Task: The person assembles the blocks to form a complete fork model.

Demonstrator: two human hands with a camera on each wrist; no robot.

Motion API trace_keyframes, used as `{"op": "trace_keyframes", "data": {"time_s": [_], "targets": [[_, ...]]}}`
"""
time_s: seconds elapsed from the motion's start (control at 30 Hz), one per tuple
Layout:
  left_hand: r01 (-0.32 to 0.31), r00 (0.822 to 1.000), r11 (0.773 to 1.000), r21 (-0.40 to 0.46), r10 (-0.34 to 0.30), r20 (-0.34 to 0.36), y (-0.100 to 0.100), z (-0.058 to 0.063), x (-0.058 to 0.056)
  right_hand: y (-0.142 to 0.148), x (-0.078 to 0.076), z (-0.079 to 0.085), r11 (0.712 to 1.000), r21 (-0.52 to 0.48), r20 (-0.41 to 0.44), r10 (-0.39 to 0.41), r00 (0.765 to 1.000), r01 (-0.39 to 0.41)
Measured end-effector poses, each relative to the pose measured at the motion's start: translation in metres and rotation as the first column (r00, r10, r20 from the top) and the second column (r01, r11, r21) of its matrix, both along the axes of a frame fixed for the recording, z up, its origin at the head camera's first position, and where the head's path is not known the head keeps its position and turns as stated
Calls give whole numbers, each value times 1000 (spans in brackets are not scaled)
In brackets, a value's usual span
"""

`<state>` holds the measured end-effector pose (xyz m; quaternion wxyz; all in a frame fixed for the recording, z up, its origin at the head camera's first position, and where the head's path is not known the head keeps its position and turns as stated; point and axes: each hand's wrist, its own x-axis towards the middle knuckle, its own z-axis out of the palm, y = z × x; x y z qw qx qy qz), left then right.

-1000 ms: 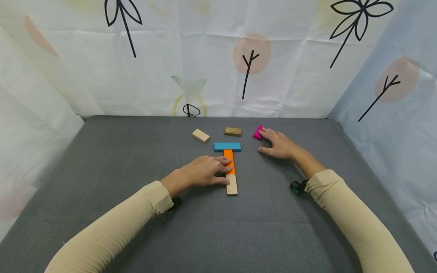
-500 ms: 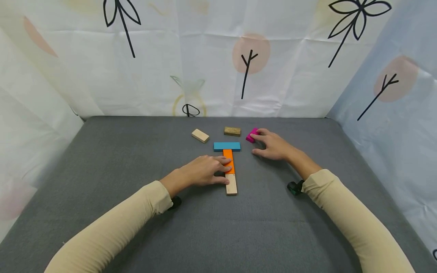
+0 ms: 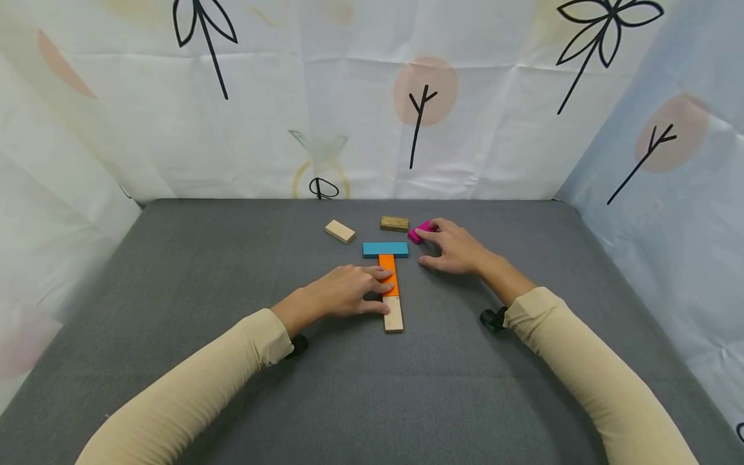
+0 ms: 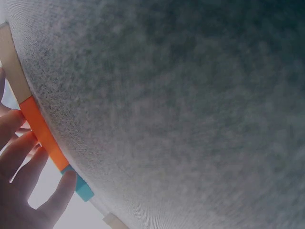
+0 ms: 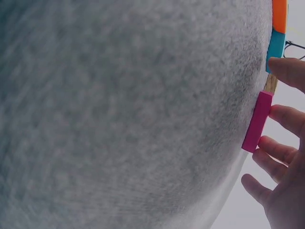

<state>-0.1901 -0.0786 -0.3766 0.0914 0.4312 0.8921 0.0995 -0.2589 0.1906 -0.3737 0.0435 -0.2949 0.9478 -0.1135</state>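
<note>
My left hand (image 3: pixel 343 290) rests its fingertips on the orange block (image 3: pixel 386 261), with its thumb at the pale wooden block (image 3: pixel 393 321). These two blocks lie end to end, and the blue block (image 3: pixel 385 249) lies crosswise at the orange one's far end, like a T. My right hand (image 3: pixel 456 248) touches the magenta block (image 3: pixel 414 235) with extended fingertips; its thumb stands apart from the block. In the right wrist view the magenta block (image 5: pixel 258 122) lies flat on the cloth, fingers along its far side.
Behind the blue block lies a brown wood-grain block (image 3: pixel 394 223). Another pale block (image 3: pixel 340 231) lies askew to its left. Grey cloth (image 3: pixel 232 258) covers the table, and printed white fabric (image 3: pixel 261 129) hangs along the back and sides.
The magenta block has slid left along the table with my right hand, closer to the blue and brown blocks. My left hand stays in place on the orange and pale blocks.
</note>
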Motion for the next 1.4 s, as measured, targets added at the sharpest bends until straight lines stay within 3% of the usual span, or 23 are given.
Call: {"op": "trace_keyframes", "data": {"time_s": [0.8, 1.4], "targets": [[-6, 1000, 1000, 12, 6, 5, -2, -2, -1, -15, -5, -1, 1000, -30, 121, 15, 993, -11], [6, 1000, 1000, 22, -6, -4, -1, -2, -1, -19, -7, 1, 998, -53, 139, 31, 990, -24]]}}
